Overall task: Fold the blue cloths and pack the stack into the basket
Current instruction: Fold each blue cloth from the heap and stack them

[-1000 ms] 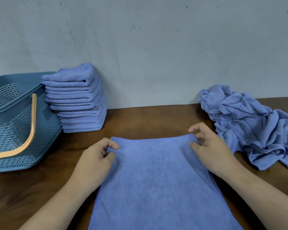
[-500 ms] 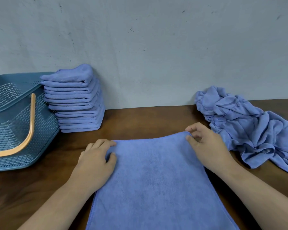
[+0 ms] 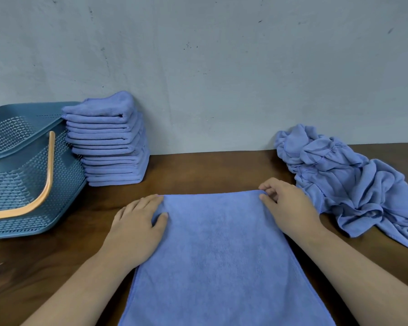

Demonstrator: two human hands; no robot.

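Smoothing the far edge of the blue cloth (image 3: 217, 255) onto the bench (image 3: 198, 170), you have let go with your left hand (image 3: 137, 229): a second ago it pinched the far left corner, and now its fingers (image 3: 147, 202) lie straight and close together, pressing that corner flat. Your right hand (image 3: 287, 208) keeps the far right corner pinched between thumb and curled fingers (image 3: 270, 184). The cloth lies flat in the middle of the bench before you, its near end running out of view. By the look of it, this layer is settled and the next fold can begin once the right corner is released. The stack of folded cloths (image 3: 108, 142) stands against the wall, touching the basket (image 3: 21, 184) and not yet packed, while a crumpled pile (image 3: 353, 184) waits at right.
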